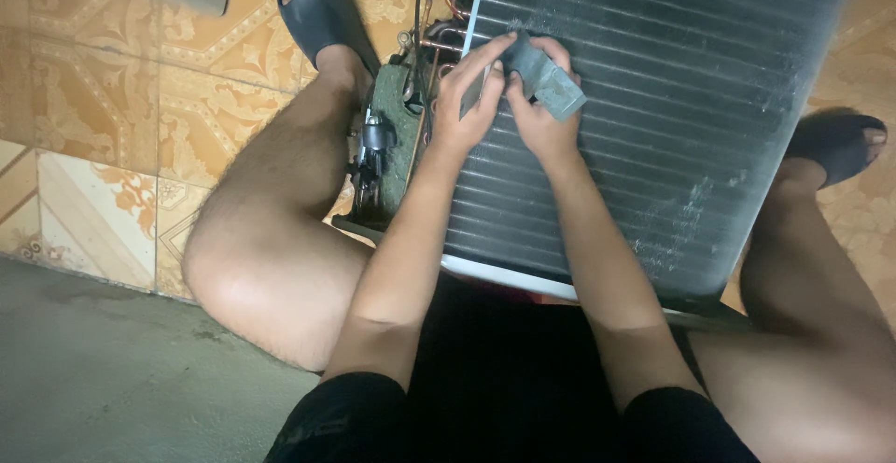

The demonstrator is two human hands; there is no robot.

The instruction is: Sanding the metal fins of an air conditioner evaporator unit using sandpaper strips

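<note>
Both hands, left hand [471, 99] and right hand [537, 113], have their grip closed on a small grey block [551, 85] pressed against the finned coil [653, 118], which is steadied between the knees.

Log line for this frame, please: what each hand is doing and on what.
left hand: grips small grey rectangular block | right hand: grips same block | under hands: dusty finned metal coil | beside coil: copper tubing

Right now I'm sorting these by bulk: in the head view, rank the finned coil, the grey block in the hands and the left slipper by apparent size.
1. Finned coil, by far largest.
2. Left slipper.
3. Grey block, partly covered by both hands' fingers, so this ranking is unsure.
</note>
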